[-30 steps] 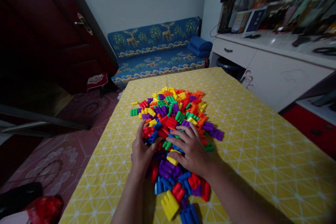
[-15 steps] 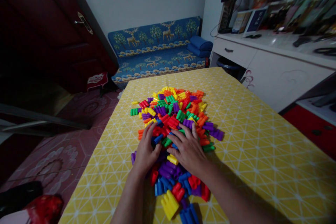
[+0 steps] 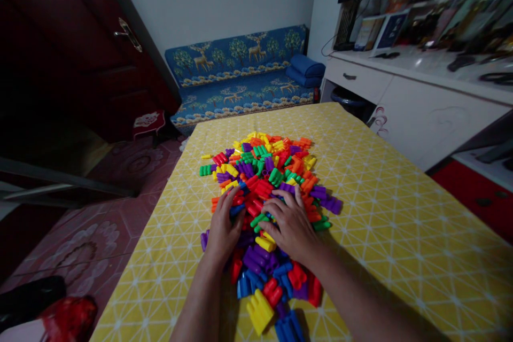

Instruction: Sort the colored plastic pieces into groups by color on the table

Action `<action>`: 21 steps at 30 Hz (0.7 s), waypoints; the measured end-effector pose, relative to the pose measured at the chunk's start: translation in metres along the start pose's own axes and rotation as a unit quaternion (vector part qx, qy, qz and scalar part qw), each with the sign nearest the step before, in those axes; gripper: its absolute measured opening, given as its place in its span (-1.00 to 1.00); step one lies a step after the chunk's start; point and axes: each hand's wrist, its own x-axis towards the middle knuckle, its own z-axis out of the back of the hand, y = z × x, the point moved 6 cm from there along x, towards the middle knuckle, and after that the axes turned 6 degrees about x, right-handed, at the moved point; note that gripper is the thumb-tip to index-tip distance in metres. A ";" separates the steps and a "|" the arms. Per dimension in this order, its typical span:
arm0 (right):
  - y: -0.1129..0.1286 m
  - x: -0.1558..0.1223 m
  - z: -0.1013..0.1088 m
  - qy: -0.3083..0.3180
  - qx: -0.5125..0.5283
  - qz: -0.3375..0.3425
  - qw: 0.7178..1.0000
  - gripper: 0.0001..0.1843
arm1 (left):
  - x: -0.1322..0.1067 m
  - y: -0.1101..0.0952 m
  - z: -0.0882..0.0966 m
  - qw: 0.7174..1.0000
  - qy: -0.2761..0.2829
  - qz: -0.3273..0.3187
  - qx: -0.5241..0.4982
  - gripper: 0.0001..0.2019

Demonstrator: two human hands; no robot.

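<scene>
Many blocks (image 3: 263, 188): red, yellow, green, blue, orange and purple, heaped in a long pile (image 3: 276, 177) on the yellow tablecloth (image 3: 380, 214).
Left hand (image 3: 222, 231): spread along the pile's left side, thumb apart from the fingers, a blue block (image 3: 237, 210) between them.
Right hand (image 3: 294, 231): spread over the pile's right side, fingers bent, thumb just beside a yellow block (image 3: 265, 244).
Sofa (image 3: 248, 83): blue, patterned with deer and trees, beyond the tablecloth's far edge.
</scene>
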 end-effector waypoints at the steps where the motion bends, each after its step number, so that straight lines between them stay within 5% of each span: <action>1: -0.001 0.000 0.001 -0.010 0.006 -0.004 1.000 -0.86 | 0.000 0.000 0.000 1.000 0.000 -0.001 0.002 -0.49; 6: -0.007 0.000 0.003 -0.046 0.026 -0.014 0.999 -0.82 | -0.001 -0.004 0.004 0.999 -0.009 -0.018 0.035 -0.44; 14: -0.009 -0.002 0.003 -0.054 0.049 0.009 0.997 -0.75 | 0.001 -0.019 0.007 0.982 0.008 -0.119 0.147 -0.65; 21: -0.007 -0.005 0.013 -0.104 0.094 0.048 0.989 -0.61 | 0.001 -0.027 0.019 0.994 -0.027 -0.097 0.038 -0.84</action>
